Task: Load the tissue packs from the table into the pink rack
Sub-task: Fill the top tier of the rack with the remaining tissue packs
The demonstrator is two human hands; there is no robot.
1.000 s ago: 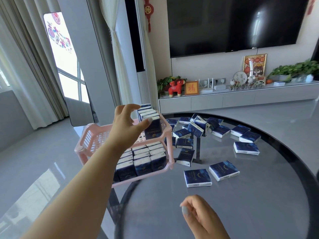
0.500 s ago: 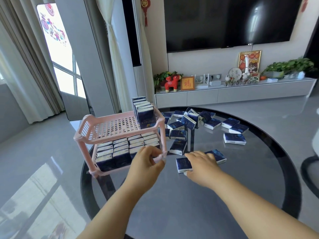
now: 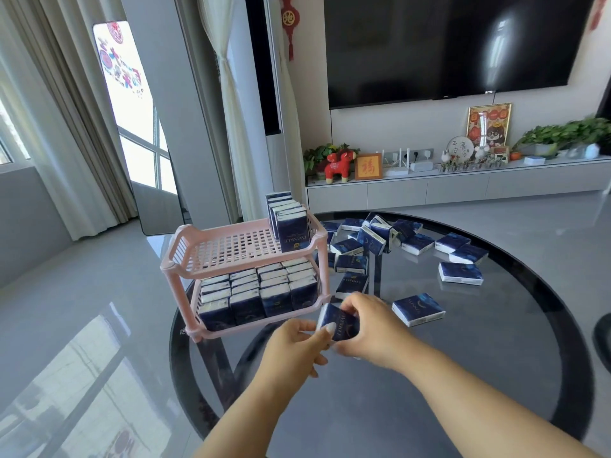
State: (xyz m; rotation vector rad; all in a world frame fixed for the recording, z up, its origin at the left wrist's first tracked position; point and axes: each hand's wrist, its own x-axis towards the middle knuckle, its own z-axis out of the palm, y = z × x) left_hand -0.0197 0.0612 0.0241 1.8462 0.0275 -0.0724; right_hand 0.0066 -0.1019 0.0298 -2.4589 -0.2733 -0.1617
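The two-tier pink rack (image 3: 185, 246) stands at the left edge of the round glass table (image 3: 496, 375). Its lower tier is packed with dark blue tissue packs (image 3: 251, 292); several more packs (image 3: 291, 226) stand upright at the right end of the upper tier. Just in front of the rack's right corner, both hands hold one tissue pack (image 3: 340, 322) above the table. My right hand (image 3: 370, 328) grips it from the right. My left hand (image 3: 297, 345) pinches its left edge with the thumb on top. Several loose packs (image 3: 418, 309) lie scattered on the table behind.
A TV console (image 3: 463, 190) with plants, a red toy and framed pictures runs along the back wall under a large screen. Curtains and a window are at left. A dark chair edge (image 3: 603, 338) shows at the far right.
My right hand has lifted a pack off the table and brought it left; my left hand, which was at the rack's front corner, has come to take hold of its left edge.
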